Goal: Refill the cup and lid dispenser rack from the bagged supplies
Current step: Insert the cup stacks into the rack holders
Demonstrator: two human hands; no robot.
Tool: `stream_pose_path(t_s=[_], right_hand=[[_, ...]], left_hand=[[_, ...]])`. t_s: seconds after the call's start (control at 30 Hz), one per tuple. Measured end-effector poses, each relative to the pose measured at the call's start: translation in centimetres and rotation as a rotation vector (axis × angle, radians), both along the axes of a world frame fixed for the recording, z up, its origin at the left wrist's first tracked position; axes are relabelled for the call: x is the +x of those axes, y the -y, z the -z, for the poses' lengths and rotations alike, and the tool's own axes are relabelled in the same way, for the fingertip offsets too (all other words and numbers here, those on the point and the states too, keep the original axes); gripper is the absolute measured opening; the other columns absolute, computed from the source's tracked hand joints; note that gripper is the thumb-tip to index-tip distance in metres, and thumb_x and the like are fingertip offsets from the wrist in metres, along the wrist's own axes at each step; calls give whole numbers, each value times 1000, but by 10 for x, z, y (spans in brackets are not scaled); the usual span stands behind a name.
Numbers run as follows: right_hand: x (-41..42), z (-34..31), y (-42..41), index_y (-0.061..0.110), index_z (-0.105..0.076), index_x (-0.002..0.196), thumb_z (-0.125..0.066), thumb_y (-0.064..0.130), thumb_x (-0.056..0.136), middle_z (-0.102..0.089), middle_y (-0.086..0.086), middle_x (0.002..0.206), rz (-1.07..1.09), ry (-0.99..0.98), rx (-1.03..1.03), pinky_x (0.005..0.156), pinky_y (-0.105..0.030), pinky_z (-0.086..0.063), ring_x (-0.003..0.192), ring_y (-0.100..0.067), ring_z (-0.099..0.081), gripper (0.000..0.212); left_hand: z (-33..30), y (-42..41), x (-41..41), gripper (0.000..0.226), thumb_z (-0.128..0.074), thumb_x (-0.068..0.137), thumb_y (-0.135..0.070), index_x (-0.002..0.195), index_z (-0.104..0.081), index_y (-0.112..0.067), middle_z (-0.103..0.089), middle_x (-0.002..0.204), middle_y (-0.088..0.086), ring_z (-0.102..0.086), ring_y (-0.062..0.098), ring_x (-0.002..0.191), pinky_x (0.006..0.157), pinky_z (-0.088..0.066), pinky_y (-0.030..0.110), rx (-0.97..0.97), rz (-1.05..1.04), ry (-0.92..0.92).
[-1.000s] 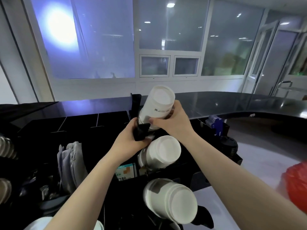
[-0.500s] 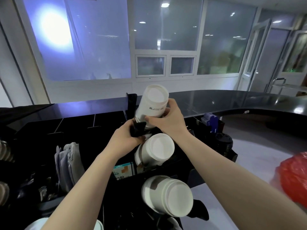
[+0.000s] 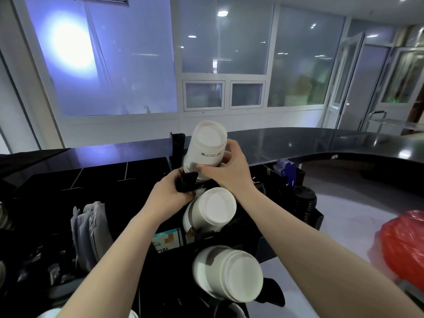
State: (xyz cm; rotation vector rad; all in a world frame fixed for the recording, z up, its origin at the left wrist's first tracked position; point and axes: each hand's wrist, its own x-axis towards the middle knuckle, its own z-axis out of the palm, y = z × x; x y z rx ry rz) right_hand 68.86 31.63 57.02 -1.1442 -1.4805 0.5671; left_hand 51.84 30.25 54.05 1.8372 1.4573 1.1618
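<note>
**Two hands at the top slot of the cup rack**

Both hands meet at the uppermost slot of the black dispenser rack (image 3: 263,239). Right hand (image 3: 227,171) curls thumb and fingers around the white paper cup stack (image 3: 206,145), tilted bottom-up toward the camera. Left hand (image 3: 169,191) grips the black slot bracket (image 3: 187,181) just beside it. Two further white cup stacks (image 3: 213,210) fill the lower slots. Red plastic bag (image 3: 401,244) lies at right.

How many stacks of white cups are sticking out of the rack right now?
3: top stack, gripped by the right hand; middle stack; bottom stack. More may be hidden at the lower edge.
</note>
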Motion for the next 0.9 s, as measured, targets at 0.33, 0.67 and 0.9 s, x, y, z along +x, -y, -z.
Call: stream_pose_path(t_s=[0.33,0.67,0.9], right_hand=[[5,-8,-1,31,-50,100,-89,39,52,-64,18,93,-96,3,-151,74,-20,-50,89,2,-62,62],[0,-6,4,42,-42,104,-82,58,36,-61,18,99,-31,-57,-112,82,-25,-52,90,6,-59,81],[-1,-14,12,36,-45,115,-87,50,52,-62,16,102,-62,-79,-29,81,-25,-52,88,11,-59,77]], left_hand=[[-11,7,-11,57,-75,70,-7,110,-64,-46,-71,107,-11,-64,4,104,98,-45,31,-30,278,110],[-17,8,-12,76,-71,67,-3,135,-49,-30,-66,120,-4,-61,10,112,92,-47,23,-34,395,183],[-23,10,-25,76,-73,70,-17,133,-44,-48,-61,129,-12,-53,5,122,101,-43,27,-81,452,180]])
